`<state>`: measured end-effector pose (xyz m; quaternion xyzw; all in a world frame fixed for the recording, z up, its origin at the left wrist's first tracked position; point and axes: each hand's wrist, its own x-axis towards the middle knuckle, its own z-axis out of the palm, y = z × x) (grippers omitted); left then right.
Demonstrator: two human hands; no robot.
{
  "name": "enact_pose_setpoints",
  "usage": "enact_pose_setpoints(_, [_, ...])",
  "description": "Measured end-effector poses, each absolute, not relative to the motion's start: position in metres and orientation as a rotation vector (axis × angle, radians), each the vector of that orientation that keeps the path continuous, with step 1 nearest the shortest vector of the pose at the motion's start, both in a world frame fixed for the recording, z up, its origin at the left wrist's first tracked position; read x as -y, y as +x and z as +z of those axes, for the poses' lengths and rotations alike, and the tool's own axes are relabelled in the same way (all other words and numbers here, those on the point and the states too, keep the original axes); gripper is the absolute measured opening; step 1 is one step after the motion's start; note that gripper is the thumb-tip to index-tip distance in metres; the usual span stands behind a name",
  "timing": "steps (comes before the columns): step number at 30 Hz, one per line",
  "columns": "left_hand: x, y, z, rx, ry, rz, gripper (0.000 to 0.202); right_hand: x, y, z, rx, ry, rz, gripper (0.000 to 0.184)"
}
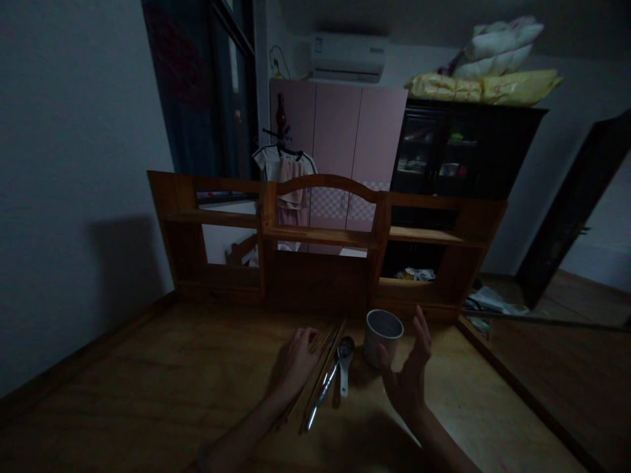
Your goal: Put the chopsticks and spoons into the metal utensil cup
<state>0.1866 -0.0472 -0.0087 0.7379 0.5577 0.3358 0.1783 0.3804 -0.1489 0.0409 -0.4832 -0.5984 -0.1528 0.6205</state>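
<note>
My left hand (297,360) rests on the wooden desk (162,387), its curled fingers touching the top ends of several chopsticks (320,374) that lie in a bundle. A metal spoon (331,382) and a white spoon (344,378) lie just right of the chopsticks. My right hand (410,371) is raised with the palm turned left and the fingers stretched out, holding nothing. It hovers right beside a white cup (382,335) that stands upright on the desk.
A wooden shelf unit (320,236) runs along the desk's back edge. Behind it stand a pink wardrobe (345,144), a dark cabinet (463,151) topped with bedding, and hanging clothes (288,180). The wall is on the left; the desk's right edge drops to the floor.
</note>
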Motion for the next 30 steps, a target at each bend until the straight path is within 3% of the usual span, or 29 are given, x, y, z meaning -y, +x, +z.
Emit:
enact_pose_setpoints(7, [0.052,0.179,-0.017,-1.511,2.244,0.877,0.029,0.164,0.350,0.034,2.182,-0.988,-0.067,0.066])
enact_pose_setpoints(14, [0.053,0.183,-0.017,-1.613,2.262,0.749,0.024,0.150,0.343,0.024,2.222,-1.193,0.118,0.030])
enact_pose_setpoints(23, [0.057,0.179,-0.014,-1.661,2.343,0.666,0.042,0.147,0.347,0.021,2.160,-1.280,0.312,0.036])
enact_pose_setpoints(30, [0.064,0.180,0.000,-1.700,2.304,0.589,0.037,0.149,0.345,0.031,2.162,-1.297,0.361,0.035])
